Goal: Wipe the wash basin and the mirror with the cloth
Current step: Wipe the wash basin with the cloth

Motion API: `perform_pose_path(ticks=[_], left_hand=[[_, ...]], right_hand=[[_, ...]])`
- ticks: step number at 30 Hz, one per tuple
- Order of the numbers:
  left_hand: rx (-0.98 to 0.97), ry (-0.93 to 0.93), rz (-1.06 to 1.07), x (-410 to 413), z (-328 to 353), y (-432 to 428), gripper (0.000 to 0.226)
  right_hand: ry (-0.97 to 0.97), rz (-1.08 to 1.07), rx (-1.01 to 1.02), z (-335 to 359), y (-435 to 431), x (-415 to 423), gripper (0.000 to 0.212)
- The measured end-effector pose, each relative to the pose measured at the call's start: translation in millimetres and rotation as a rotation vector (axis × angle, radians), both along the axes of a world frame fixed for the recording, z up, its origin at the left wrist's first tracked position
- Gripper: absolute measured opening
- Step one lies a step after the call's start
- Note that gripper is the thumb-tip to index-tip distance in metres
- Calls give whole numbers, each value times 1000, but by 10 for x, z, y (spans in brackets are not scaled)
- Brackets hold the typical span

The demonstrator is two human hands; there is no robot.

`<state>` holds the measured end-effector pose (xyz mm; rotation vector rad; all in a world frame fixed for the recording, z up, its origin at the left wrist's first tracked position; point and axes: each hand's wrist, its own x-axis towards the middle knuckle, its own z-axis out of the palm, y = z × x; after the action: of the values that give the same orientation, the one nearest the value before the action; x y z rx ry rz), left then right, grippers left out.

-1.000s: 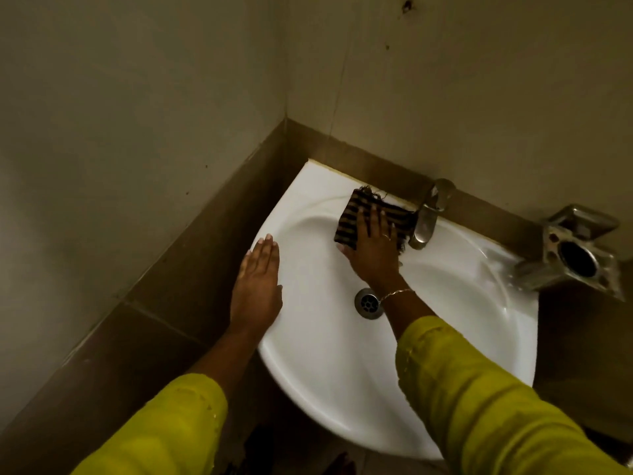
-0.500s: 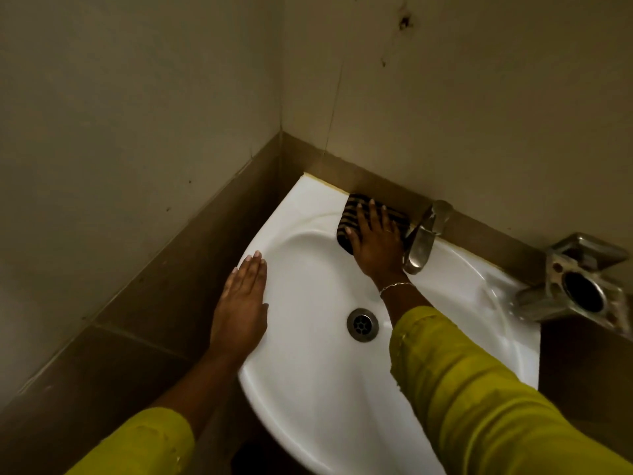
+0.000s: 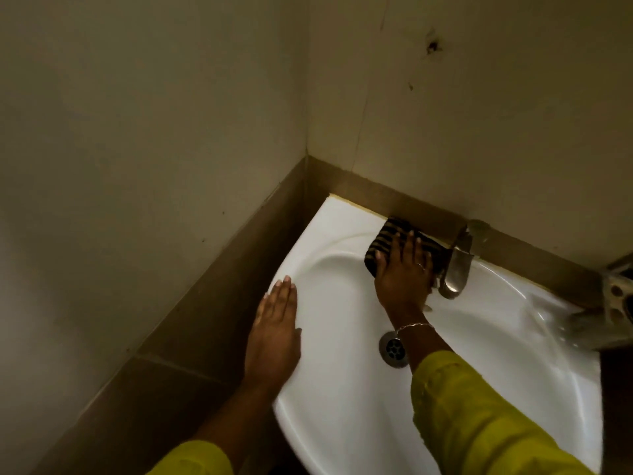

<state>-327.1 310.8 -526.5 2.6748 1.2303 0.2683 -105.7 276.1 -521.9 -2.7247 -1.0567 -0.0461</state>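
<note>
Her right hand presses the striped cloth flat, fingers spread, onto the wash basin back rim beside the tap, while the left hand rests open-palmed on the left rim.

corner of two plain cream walls, dim warm light; brown tile band along their base; dark scuff mark on right wall.

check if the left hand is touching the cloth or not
Apart. The head view shows the left hand flat on the wash basin rim, with bare white porcelain between it and the striped cloth under the right hand.
</note>
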Motion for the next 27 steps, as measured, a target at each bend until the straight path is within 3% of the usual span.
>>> perform_pose_path(ticks=[15,21,27], left_hand=[[61,-31,13,0,-84,42,87],[74,-25,12,-3,-116,52,87],[65,-30,-1,-4,-98,45,86]], right_hand=[[-54,301,63,69,1040,-247,64],[28,558,-104,154,1316,-465,56],[61,487,110,55,1041,-461,61]])
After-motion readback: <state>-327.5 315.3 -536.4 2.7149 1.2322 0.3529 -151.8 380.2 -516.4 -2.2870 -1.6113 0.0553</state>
